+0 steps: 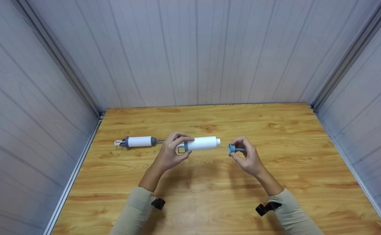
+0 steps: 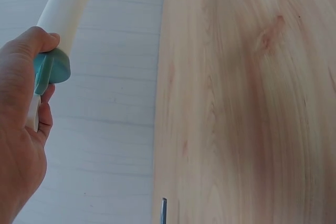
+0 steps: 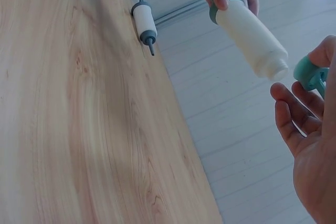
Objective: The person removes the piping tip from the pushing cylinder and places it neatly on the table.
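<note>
Around its teal collar end, my left hand (image 1: 172, 150) grips a syringe-like dispenser (image 1: 203, 143) with a smooth white barrel. The barrel lies nearly level above the table, its narrow white neck toward the right. In the left wrist view a teal piece (image 2: 44, 74) and a pale part show at the collar, partly behind the fingers. My right hand (image 1: 250, 160) pinches a teal nozzle cap (image 1: 231, 149) between thumb and fingers. The cap's wide mouth faces the neck across a small gap, its thin spout pointing right. In the right wrist view the thumb partly hides the cap (image 3: 303, 72).
A second dispenser (image 1: 140, 141), white with dark grey ends and a thin grey spout, lies on the wooden table (image 1: 288, 140) left of my left hand. Pale panel walls (image 1: 184, 52) stand behind the table and along both sides.
</note>
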`<state>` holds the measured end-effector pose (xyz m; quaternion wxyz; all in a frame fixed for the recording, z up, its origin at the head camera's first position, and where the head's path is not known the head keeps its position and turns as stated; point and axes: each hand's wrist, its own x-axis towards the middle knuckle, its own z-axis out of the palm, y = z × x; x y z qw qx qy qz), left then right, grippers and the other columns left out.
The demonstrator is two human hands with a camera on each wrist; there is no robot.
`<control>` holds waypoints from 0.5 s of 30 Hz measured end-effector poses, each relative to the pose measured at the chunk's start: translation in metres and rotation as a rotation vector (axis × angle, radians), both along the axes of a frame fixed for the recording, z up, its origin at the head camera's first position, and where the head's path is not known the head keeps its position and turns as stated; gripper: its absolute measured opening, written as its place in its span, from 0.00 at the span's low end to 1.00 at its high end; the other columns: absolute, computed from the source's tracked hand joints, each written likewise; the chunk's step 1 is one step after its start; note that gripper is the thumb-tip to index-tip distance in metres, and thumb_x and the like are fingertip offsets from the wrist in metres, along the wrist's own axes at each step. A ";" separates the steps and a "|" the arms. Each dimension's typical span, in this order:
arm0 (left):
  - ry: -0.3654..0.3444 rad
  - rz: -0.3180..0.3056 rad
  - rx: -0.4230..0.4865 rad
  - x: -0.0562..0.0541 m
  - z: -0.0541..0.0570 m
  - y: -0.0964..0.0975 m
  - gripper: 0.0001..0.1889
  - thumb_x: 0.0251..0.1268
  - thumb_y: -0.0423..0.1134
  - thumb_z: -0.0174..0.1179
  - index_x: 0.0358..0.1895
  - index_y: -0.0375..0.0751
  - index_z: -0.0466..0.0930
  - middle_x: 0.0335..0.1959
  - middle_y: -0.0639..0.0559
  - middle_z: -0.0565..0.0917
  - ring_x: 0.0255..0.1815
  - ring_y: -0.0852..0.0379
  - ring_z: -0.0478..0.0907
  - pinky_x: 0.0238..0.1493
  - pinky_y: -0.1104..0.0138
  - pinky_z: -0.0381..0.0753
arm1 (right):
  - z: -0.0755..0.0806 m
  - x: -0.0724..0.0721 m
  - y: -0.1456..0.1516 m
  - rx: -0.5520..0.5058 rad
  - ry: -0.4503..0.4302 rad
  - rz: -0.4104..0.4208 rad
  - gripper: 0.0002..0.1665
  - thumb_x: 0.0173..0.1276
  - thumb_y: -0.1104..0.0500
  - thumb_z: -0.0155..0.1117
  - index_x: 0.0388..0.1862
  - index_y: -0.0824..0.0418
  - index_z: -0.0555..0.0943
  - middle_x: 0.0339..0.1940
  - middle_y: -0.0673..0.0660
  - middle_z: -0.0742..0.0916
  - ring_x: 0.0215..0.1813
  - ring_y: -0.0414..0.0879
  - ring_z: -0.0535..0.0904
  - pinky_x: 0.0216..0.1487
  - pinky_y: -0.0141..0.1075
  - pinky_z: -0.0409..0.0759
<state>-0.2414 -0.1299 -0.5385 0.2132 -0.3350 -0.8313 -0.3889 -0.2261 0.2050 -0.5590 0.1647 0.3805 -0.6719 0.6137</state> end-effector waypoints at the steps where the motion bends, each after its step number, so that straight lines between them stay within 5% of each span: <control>1: -0.007 0.004 0.001 -0.001 -0.001 -0.001 0.22 0.65 0.30 0.81 0.62 0.43 0.91 0.60 0.40 0.88 0.61 0.42 0.85 0.59 0.51 0.91 | 0.000 0.000 0.000 -0.005 0.007 0.007 0.19 0.67 0.87 0.60 0.56 0.83 0.73 0.44 0.68 0.82 0.47 0.35 0.87 0.48 0.26 0.90; 15: -0.114 0.045 0.034 -0.012 -0.019 -0.010 0.20 0.65 0.28 0.79 0.59 0.42 0.91 0.60 0.40 0.86 0.62 0.42 0.84 0.62 0.51 0.90 | 0.000 0.001 -0.001 0.007 -0.020 0.006 0.19 0.67 0.87 0.60 0.56 0.83 0.73 0.43 0.70 0.81 0.47 0.35 0.88 0.48 0.27 0.91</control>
